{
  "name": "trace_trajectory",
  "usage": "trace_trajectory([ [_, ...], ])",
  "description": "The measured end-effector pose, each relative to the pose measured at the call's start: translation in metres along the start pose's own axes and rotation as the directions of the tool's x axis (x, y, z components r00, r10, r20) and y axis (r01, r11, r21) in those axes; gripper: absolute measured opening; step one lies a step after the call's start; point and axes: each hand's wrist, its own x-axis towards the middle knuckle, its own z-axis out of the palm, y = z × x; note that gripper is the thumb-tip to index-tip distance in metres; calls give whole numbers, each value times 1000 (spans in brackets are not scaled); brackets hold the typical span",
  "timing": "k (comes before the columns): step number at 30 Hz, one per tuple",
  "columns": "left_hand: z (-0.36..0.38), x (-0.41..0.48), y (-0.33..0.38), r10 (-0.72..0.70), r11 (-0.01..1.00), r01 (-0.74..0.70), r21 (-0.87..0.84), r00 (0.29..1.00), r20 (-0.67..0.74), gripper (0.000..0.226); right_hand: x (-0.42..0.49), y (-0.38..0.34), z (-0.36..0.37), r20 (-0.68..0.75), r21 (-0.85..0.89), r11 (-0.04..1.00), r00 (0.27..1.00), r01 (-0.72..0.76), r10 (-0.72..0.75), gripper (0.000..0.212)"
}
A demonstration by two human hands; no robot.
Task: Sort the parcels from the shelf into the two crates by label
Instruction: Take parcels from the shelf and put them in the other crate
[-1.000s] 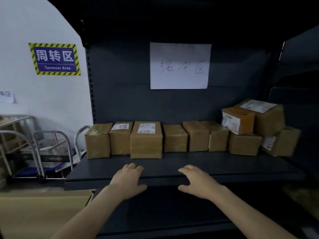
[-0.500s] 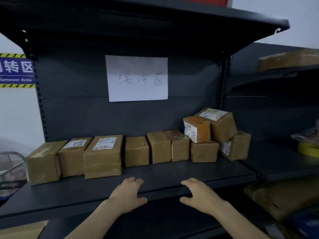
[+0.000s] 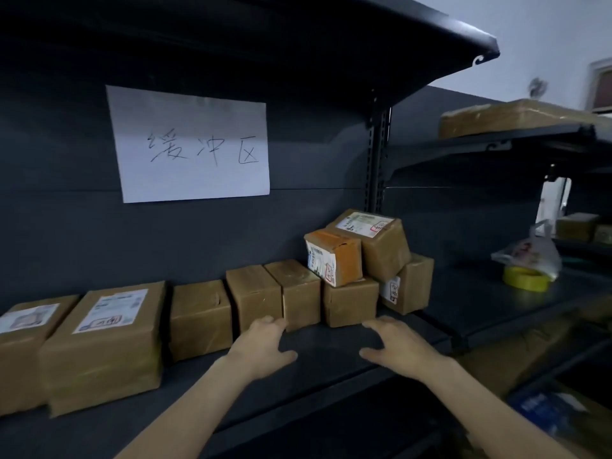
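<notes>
Head view: do the hands hold anything?
— No. Left hand [image 3: 265, 346] and right hand [image 3: 400, 349] are spread and empty, low centre of the frame, just before the parcels [image 3: 198, 316].
— How far along is the sorting?
— Barely begun, I'd judge. Brown taped parcels, some with white labels, line the shelf [image 3: 331, 346] from lower left to centre right, an orange parcel [image 3: 344, 260] stacked on top. No crates in view.

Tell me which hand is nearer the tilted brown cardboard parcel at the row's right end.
Right. The right hand is just front-left of the tilted brown cardboard parcel; the left hand is farther left.
</notes>
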Motion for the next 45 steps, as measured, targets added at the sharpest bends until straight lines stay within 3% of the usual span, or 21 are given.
trace_trajectory([
  [9, -11, 69, 17, 68, 997, -71, -28, 994, -85, 64, 30, 12, -27, -70, 20, 999, 997, -30, 32, 48],
  [15, -12, 103, 33, 60, 991, -83, -101, 975, -212, 62, 54, 31, -48, -118, 41, 999, 993, 11, -6, 39],
  [19, -12, 125, 44, -15, 981, -46, -187, 949, -315, 55, 73, 46, -63, -169, -4, 999, 985, 43, -43, 58],
  [22, -14, 140, 53, -83, 961, -22, -276, 929, -361, 58, 89, 56, -72, -199, -8, 996, 976, 89, -89, 56],
  [28, -18, 174, 66, -218, 887, 37, -461, 912, -347, 75, 115, 80, -99, -466, -17, 996, 880, 91, -88, 56],
  [33, -15, 190, 72, -285, 845, 80, -529, 904, -318, 75, 143, 85, -114, -402, 17, 1000, 916, 19, -11, 107],
  [37, -12, 195, 74, -350, 790, 138, -597, 901, -254, 76, 161, 77, -108, -345, -1, 1000, 939, -9, 8, 125],
  [40, -9, 198, 74, -366, 728, 150, -669, 910, -196, 80, 168, 75, -99, -333, 33, 999, 943, -21, 30, 125],
  [45, -4, 199, 81, -332, 660, 33, -750, 909, -252, 67, 168, 75, -97, -409, 126, 992, 912, 14, 39, 105],
])
